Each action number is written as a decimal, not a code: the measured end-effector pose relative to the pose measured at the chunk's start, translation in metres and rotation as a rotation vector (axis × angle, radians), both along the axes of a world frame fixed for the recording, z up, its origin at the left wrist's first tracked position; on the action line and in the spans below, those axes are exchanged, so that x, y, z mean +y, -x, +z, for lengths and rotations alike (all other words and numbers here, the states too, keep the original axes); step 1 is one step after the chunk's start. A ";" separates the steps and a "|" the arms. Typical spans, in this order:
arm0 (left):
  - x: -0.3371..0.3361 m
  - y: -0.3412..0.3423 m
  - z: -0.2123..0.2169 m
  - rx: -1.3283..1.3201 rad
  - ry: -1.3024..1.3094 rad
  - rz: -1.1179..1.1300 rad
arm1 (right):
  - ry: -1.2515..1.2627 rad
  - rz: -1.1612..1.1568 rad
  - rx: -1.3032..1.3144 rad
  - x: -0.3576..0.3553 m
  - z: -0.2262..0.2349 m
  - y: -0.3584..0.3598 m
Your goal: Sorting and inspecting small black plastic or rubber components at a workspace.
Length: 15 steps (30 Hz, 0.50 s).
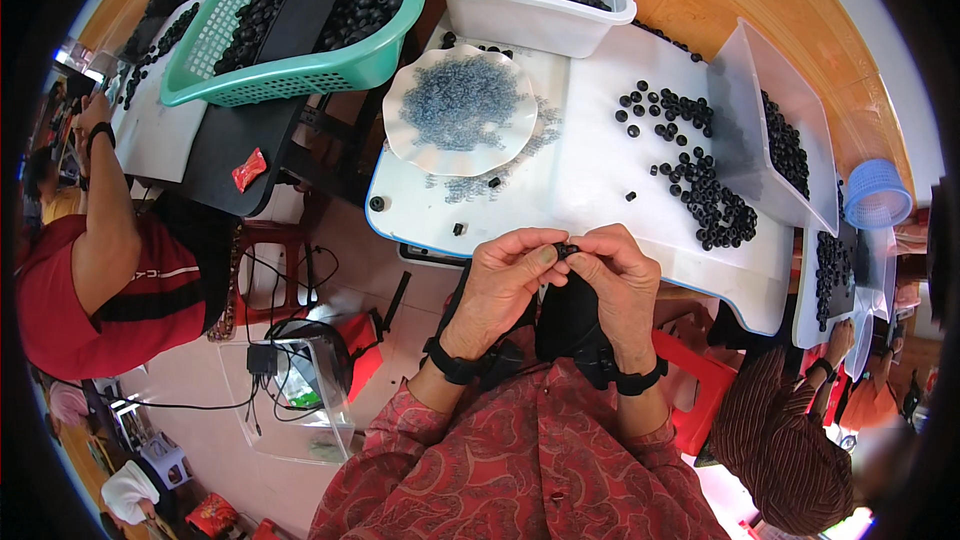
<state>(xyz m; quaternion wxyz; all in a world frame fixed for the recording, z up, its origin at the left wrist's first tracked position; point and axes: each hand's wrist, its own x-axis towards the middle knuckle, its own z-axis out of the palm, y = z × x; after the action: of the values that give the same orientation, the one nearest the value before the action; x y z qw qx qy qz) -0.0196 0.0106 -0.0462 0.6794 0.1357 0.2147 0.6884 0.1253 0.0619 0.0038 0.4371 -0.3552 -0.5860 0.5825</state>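
Note:
My left hand [505, 280] and my right hand [620, 280] meet fingertip to fingertip just below the front edge of the white table [590, 170]. Between them they pinch one small black ring [566, 251]. Both wrists wear black bands. A scatter of black rings [700, 180] lies on the table to the upper right of my hands. A scalloped clear plate [415, 140] heaped with tiny grey-blue springs sits to the upper left. A few stray black rings and springs lie between the plate and my hands.
A white tub [540, 15] of black rings stands at the back, a tilted clear bin [775, 130] of rings at the right, a teal basket [300, 70] of rings at the back left. One person in red sits at the left, another in stripes at the lower right.

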 end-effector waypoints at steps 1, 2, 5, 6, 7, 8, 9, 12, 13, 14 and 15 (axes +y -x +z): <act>0.000 0.000 0.001 0.000 0.000 0.000 | -0.004 0.002 -0.004 0.000 0.000 0.000; 0.000 0.000 0.002 0.018 0.012 -0.002 | -0.007 0.005 -0.009 0.000 0.000 0.000; 0.000 0.000 0.005 0.038 0.025 0.001 | -0.011 0.000 -0.022 0.000 -0.002 -0.001; 0.000 -0.001 0.005 0.041 0.027 0.005 | -0.010 0.000 -0.022 0.000 -0.003 -0.001; 0.000 -0.001 0.006 0.041 0.028 0.006 | -0.015 -0.001 -0.031 0.000 -0.004 -0.001; 0.000 -0.001 0.006 0.044 0.028 0.008 | -0.019 -0.003 -0.041 0.000 -0.004 -0.002; -0.001 0.000 0.006 0.048 0.029 0.009 | -0.019 -0.002 -0.041 0.000 -0.004 -0.001; -0.001 0.000 0.005 0.050 0.026 0.010 | -0.009 -0.007 -0.038 -0.001 -0.004 -0.001; -0.001 0.000 0.005 0.050 0.026 0.010 | -0.017 -0.015 -0.054 -0.001 -0.004 -0.001; -0.001 0.000 0.005 0.049 0.025 0.009 | -0.024 -0.022 -0.069 -0.001 -0.004 -0.001; -0.001 0.000 0.005 0.048 0.024 0.008 | -0.024 -0.022 -0.069 -0.001 -0.004 -0.001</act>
<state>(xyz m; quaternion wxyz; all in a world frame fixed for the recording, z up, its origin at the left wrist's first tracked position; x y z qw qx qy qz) -0.0193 0.0098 -0.0416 0.6729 0.1430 0.2395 0.6851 0.1265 0.0608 0.0001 0.4272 -0.3764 -0.6037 0.5580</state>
